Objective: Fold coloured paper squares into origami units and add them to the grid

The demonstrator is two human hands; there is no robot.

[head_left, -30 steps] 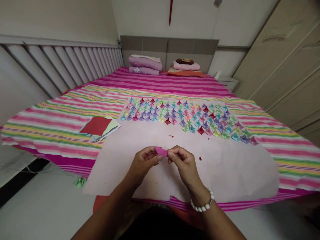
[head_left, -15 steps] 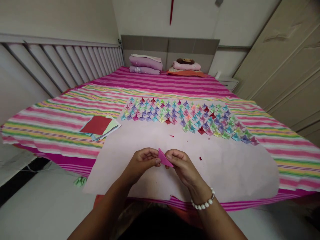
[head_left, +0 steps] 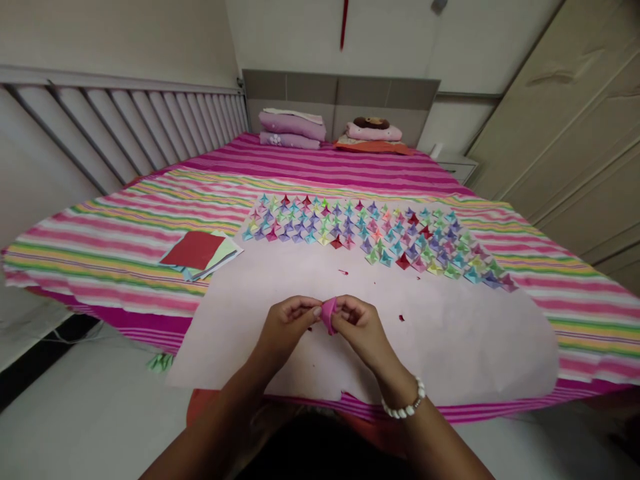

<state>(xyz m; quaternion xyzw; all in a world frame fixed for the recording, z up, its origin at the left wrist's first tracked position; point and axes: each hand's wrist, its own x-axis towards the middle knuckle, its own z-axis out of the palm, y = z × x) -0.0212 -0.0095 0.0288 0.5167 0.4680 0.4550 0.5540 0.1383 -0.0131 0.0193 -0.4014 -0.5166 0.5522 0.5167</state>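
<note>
Between my two hands is a small piece of pink folded paper [head_left: 329, 313], bent into a rounded, cone-like shape above the pale sheet [head_left: 260, 280]. My left hand [head_left: 290, 325] pinches its left edge between thumb and fingers. My right hand [head_left: 361, 328], with a white bead bracelet on the wrist, grips the right side. Fingertips cover part of the paper. Beyond the hands, rows of small folded paper pieces [head_left: 335, 241] in many colours stand on the sheet.
To the left lies a stack of paper squares, a red sheet [head_left: 193, 251] on top. Small red scraps [head_left: 401, 318] dot the pale sheet. Green folded paper [head_left: 160, 362] is at the bed's lower left edge. Folded bedding [head_left: 291, 127] sits by the headboard.
The pink paper has gone from a flat triangle to a curved, cone-like form. My hands have drawn slightly closer around it, and a small dark scrap now shows below my left fingers.
</note>
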